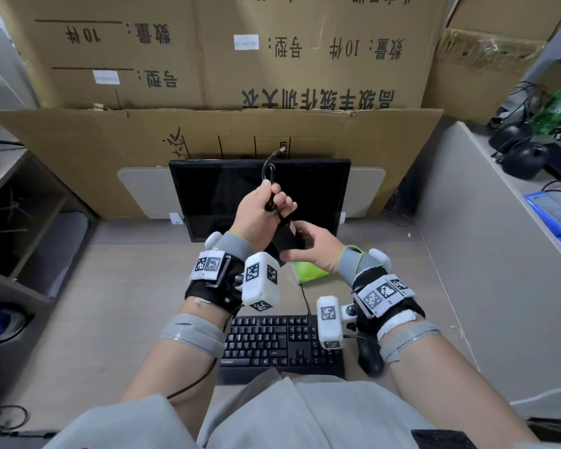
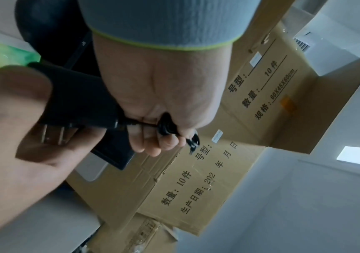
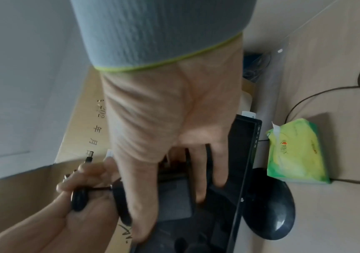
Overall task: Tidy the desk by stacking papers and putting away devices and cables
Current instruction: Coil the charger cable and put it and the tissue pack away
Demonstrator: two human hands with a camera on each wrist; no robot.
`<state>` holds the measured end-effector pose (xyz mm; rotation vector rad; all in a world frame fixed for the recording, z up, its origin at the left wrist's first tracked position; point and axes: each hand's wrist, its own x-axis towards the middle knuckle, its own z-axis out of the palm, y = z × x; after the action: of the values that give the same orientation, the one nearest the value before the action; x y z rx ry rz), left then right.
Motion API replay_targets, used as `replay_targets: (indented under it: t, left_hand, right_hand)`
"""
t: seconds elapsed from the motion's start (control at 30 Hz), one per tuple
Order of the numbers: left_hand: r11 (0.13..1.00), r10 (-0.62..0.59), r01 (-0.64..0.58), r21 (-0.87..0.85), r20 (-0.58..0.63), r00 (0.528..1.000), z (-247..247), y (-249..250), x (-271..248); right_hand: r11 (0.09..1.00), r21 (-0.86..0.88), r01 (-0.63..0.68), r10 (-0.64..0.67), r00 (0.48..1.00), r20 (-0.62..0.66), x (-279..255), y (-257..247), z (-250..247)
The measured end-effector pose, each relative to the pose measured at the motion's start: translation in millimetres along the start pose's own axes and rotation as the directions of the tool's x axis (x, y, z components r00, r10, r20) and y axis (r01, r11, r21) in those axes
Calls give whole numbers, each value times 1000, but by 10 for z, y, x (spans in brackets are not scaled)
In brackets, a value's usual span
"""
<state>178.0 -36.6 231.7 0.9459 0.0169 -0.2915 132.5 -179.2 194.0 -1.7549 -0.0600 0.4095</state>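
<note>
Both hands lifted before the monitor [image 1: 208, 192] — left hand [image 1: 256, 215] clutches the bundled cable [image 1: 270, 176], right hand [image 1: 318, 246] grips the adapter [image 1: 287, 243].

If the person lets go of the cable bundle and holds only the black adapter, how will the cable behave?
The cable looks thin and bends in a loop, so it is probably floppy and would dangle. The power adapter, held by the right hand, seems rigid. The left hand grips the coils, which may unwind.

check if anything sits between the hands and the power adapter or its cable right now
Nothing visible does. The right hand already grips the black power adapter itself, and the left hand grips its bundled cable, both held up in front of the monitor. Where it goes isn't shown.
</note>
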Motion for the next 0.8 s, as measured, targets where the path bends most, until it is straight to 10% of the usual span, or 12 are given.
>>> replay_targets:
  t: [0.5, 0.8]
  left_hand:
    - [979, -126, 141, 144, -106, 986, 301, -839, 173]
    - [897, -294, 339, 284, -190, 937, 904, -2168, 410]
  right_hand:
    - [958, 268, -105, 145, 980, -137, -419, 431, -401]
    - [842, 478, -251, 383, 901, -202, -851, 1532, -1211]
